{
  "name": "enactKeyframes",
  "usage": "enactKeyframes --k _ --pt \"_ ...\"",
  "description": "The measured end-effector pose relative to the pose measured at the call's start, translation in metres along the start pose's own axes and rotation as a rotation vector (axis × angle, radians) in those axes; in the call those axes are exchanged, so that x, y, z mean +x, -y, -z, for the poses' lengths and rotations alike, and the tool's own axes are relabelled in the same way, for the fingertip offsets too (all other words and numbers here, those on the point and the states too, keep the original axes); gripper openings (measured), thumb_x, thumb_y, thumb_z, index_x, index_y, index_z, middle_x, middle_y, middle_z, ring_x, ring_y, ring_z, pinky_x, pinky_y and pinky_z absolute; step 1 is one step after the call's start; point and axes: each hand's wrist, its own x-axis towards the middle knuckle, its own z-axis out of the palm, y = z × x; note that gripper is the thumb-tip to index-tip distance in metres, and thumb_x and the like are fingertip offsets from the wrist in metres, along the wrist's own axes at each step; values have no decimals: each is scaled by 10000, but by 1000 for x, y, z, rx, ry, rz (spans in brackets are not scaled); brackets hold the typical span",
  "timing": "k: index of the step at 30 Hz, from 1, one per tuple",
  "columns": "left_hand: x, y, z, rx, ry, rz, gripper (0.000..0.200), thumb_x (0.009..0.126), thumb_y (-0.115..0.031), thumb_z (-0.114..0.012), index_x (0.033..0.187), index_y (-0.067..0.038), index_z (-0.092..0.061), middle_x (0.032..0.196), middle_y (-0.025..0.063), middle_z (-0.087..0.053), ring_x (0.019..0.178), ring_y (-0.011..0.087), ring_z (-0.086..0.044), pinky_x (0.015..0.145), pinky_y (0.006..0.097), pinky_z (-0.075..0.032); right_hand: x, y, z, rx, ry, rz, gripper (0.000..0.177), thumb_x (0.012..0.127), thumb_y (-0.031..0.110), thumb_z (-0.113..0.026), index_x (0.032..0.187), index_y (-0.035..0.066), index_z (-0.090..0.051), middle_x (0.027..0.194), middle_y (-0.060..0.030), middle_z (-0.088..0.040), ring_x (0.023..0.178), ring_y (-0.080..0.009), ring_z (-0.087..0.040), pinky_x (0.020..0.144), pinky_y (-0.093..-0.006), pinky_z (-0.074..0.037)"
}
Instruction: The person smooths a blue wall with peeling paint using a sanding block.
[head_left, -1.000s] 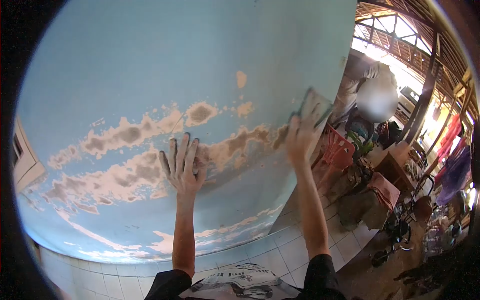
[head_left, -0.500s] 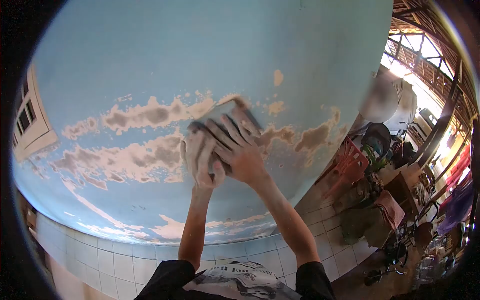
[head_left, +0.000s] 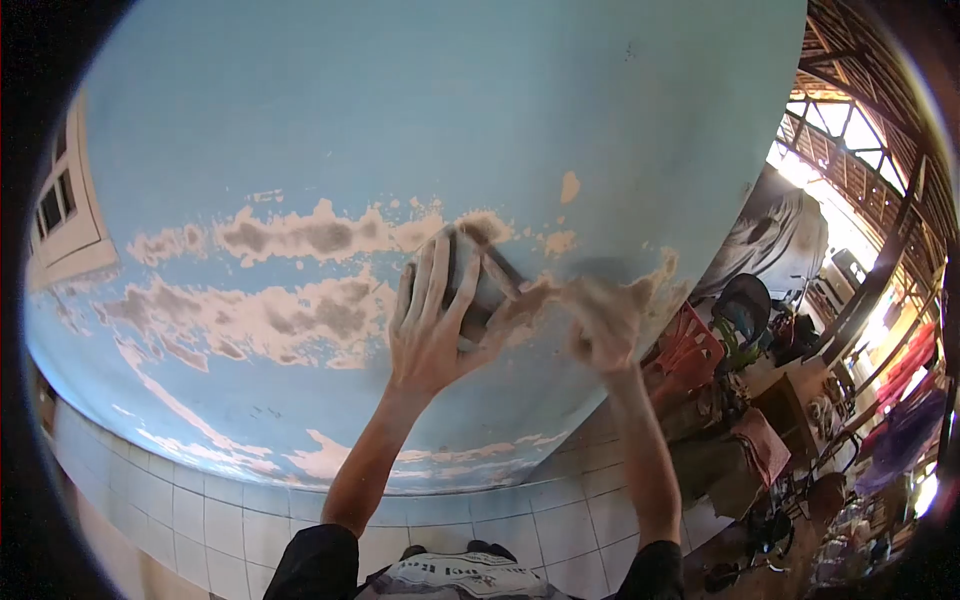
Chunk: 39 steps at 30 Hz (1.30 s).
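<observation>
My left hand (head_left: 435,325) lies over a dark grey sanding block (head_left: 485,285), fingers along its left side and thumb stretched across it, holding it against the wall. The light blue wall (head_left: 350,110) carries long pale bands with grey smudges, and the block sits at the right part of these bands. To the right of the block, apart from it, my right hand (head_left: 605,325) is raised in front of the wall. Motion smears its fingers. Pale dust coats both hands.
A white-framed window (head_left: 62,215) is at the far left. White floor tiles (head_left: 210,515) run along the wall's foot. Right of the wall's edge stand a red plastic chair (head_left: 688,345), a dark round object (head_left: 742,300), a pink cloth (head_left: 762,440) and crowded household items under a wooden roof.
My right hand has left the sanding block and moved right. My left hand stays on the block, its fingers now spread over it. The view has shifted slightly.
</observation>
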Motion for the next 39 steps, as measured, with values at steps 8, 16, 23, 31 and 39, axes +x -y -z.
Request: enactKeyframes --k 8,16,23,31,39 --pt "15 -31 -48 172 -15 78 833 847 -504 -644 1390 66 -373 1473 307 -297 1388 432 -277 1106 581 -251 131 -65 18 -205 66 218 390 840 129 -554 1228 135 -593 1339 -34 -561 1272 -226 -474 1070 -446 -371" --pt "42 -56 -49 183 -124 98 731 924 -375 -546 1379 148 -315 1442 392 -257 1371 524 -224 1105 592 -229 130 -80 6 -164 87 326 416 863 198 -518 1274 163 -570 1385 4 -520 1307 -208 -445 1129 -457 -316" --pt "9 -82 -91 219 3 89 739 948 -403 -482 1389 155 -283 1418 422 -262 1344 551 -254 1092 596 -253 126 -87 1 -144 44 318 426 854 202 -545 1277 158 -567 1389 15 -515 1318 -202 -430 1146 -451 -300" --pt "51 -85 -65 233 -158 272 987 875 -611 -512 1389 184 -234 1462 417 -145 1375 551 -152 1109 586 -203 127 -85 -1 -117 16 310 425 832 173 -569 1256 152 -579 1380 8 -522 1316 -199 -428 1138 -453 -314" --pt "39 -68 -51 245 -142 329 1155 772 -729 -563 1432 136 -175 1465 419 -110 1383 549 -122 1110 596 -206 127 -85 -3 -109 -14 304 417 828 167 -579 1244 150 -582 1360 9 -539 1309 -189 -435 1140 -443 -322"
